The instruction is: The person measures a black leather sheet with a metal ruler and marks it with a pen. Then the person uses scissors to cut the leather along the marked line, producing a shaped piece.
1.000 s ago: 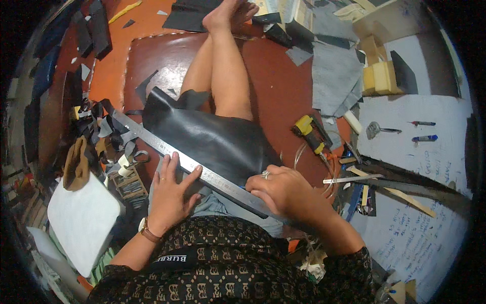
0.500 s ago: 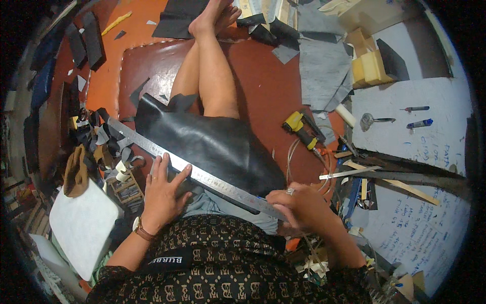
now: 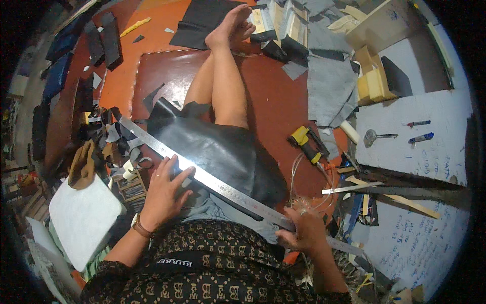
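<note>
A long steel ruler lies slantwise over black leather-like sheeting draped across my lap. My left hand has its fingers spread, with the fingertips pressing on the ruler's lower edge. Towards the right end, my right hand closes over the ruler, fingers on its upper side and thumb by the lower edge. The ruler's end shows past this hand. Whether those fingers also hold something small, I cannot tell.
A yellow-and-black air tool with a clear hose lies on the red-brown mat. Right of it are wood strips and a white board with pens. Dark scraps and a white padded panel sit at left.
My right hand has slid a little right and down along the ruler, and more of the ruler's end now shows beyond it. My left hand stays at the ruler. The view has shifted slightly.
</note>
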{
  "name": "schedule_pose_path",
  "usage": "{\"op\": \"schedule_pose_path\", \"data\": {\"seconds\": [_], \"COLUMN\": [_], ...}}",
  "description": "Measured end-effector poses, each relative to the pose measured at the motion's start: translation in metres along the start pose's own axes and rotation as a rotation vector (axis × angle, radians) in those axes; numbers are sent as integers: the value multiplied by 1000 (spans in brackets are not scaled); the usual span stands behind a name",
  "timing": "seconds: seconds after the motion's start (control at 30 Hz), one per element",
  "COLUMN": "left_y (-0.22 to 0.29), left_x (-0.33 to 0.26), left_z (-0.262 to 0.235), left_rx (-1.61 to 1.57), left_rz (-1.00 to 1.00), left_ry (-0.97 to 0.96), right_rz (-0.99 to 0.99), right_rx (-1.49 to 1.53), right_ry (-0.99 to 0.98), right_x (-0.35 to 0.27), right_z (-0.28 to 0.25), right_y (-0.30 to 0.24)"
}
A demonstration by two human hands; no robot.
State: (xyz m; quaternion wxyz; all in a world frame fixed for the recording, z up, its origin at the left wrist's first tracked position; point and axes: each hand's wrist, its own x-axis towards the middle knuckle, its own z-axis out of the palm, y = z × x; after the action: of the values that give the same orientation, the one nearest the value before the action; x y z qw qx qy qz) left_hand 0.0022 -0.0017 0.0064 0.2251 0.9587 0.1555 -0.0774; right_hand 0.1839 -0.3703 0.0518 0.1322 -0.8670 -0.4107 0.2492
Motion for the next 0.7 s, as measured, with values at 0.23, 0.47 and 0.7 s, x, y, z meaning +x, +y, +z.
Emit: {"op": "schedule_pose_path", "data": {"seconds": [0.23,0.47,0.7], "left_y": [-15,16,50], "left_x": [25,35,47], "left_z": [-29,-4,28], "left_rx": [-354,-221,-172], "left_rz": [-206,263,419], "left_ry": [593,235,96], "right_rz": [65,63,229], "right_rx": [151,256,362], "right_ry": [5,304,454], "right_x": [-2,-7,-17], "right_z": [-3,-21,-20], "right_y": [9,32,32]}}
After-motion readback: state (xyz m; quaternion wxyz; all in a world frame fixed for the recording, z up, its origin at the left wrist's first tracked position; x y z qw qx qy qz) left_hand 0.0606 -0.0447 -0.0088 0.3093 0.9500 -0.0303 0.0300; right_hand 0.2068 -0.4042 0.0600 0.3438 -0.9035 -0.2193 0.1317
